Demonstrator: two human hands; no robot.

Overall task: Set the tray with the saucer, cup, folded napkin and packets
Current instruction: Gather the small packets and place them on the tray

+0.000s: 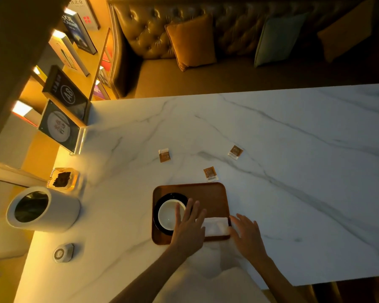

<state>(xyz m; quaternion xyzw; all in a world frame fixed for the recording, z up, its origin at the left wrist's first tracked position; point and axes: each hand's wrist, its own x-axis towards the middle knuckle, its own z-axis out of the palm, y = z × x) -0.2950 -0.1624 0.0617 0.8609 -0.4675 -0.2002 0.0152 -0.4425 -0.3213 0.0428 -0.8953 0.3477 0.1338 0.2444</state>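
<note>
The left hand point(189, 226) lies flat with fingers spread and extended, over the near right part of the cup point(170, 214) and the left end of the napkin point(217, 226); whether the palm presses down or only hovers cannot be told. The right hand point(247, 235) is also open, fingers loosely spread, at the tray's point(208, 193) right edge beside the napkin; it holds nothing.

The left hand hides part of the cup's rim and the saucer point(173, 196) beneath it. The white cup stands on the dark saucer in the tray's left half and looks empty. The folded white napkin lies in the tray's near right corner.

Three packets lie on the table point(293, 138), off the tray: one point(210, 173) just beyond its far edge, one point(164, 155) further to the left, one point(235, 152) further to the right. The tray's far right part is bare.

At the table's left edge stand a white cylindrical bin point(44, 208) and a glass dish point(62, 179) with dark contents, hard to make out. To the right the table is open.
</note>
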